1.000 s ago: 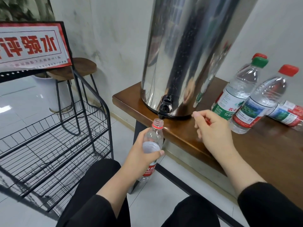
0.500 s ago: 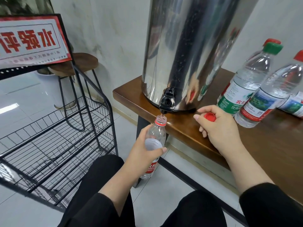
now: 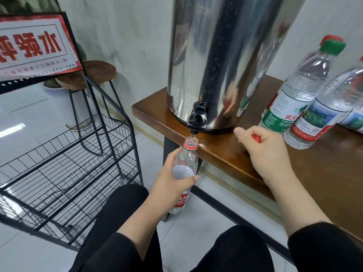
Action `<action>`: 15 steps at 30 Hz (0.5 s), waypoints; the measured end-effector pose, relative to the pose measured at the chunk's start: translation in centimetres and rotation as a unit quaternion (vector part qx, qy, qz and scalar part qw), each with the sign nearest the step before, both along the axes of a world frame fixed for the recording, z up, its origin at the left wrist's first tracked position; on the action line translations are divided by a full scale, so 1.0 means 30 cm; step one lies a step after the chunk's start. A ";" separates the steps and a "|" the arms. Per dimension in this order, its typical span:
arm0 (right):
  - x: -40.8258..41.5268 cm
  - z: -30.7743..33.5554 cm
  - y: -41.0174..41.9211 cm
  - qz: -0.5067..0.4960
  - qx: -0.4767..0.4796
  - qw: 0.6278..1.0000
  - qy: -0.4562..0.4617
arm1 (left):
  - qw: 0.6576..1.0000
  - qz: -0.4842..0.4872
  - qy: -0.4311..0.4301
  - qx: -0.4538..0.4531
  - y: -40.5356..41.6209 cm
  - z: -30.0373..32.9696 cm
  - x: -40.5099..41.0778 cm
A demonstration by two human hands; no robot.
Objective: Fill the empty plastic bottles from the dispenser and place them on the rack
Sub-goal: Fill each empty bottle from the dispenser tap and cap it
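My left hand (image 3: 172,183) grips an uncapped clear plastic bottle (image 3: 186,160) with a red label. Its open mouth sits right under the black tap (image 3: 197,119) of the tall steel dispenser (image 3: 225,55). My right hand (image 3: 265,152) rests on the wooden table (image 3: 225,154) with its fingers curled round the red cap (image 3: 256,137). Capped bottles stand at the right of the table: one with a green cap (image 3: 294,91), one with a red label (image 3: 324,110). The black wire rack (image 3: 64,163) stands to the left.
A red and white sign (image 3: 33,46) tops the rack. Behind it are a round wooden stool (image 3: 88,75) and a white pot. White wall runs behind the dispenser. My knees in black fill the bottom of the view over a tiled floor.
My left hand has raised the bottle so its mouth meets the tap. My right hand has settled on the table edge, closing round the red cap.
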State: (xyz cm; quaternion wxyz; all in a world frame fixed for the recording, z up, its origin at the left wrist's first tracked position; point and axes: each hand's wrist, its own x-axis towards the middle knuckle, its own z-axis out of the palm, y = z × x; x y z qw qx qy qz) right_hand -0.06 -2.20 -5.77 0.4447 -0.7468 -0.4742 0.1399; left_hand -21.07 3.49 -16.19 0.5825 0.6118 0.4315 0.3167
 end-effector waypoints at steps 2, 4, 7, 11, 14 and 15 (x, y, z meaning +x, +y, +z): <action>0.000 -0.002 0.002 -0.003 -0.011 1.000 -0.012 | 1.000 0.001 -0.003 -0.005 -0.002 0.004 0.001; -0.004 -0.008 0.006 -0.010 -0.023 0.999 -0.033 | 1.000 0.001 -0.003 -0.009 -0.004 0.006 0.001; -0.009 -0.018 0.016 -0.028 -0.055 0.994 -0.092 | 1.000 0.004 -0.006 -0.011 -0.001 0.004 -0.001; -0.003 -0.032 0.032 -0.014 -0.054 0.983 -0.173 | 1.000 0.002 -0.002 -0.010 0.002 0.007 0.001; 0.004 -0.039 0.037 -0.005 -0.063 0.976 -0.207 | 1.000 0.005 0.000 -0.003 0.002 0.006 0.001; 0.005 -0.041 0.038 -0.004 -0.069 0.974 -0.217 | 1.000 0.006 0.001 0.000 0.002 0.005 0.001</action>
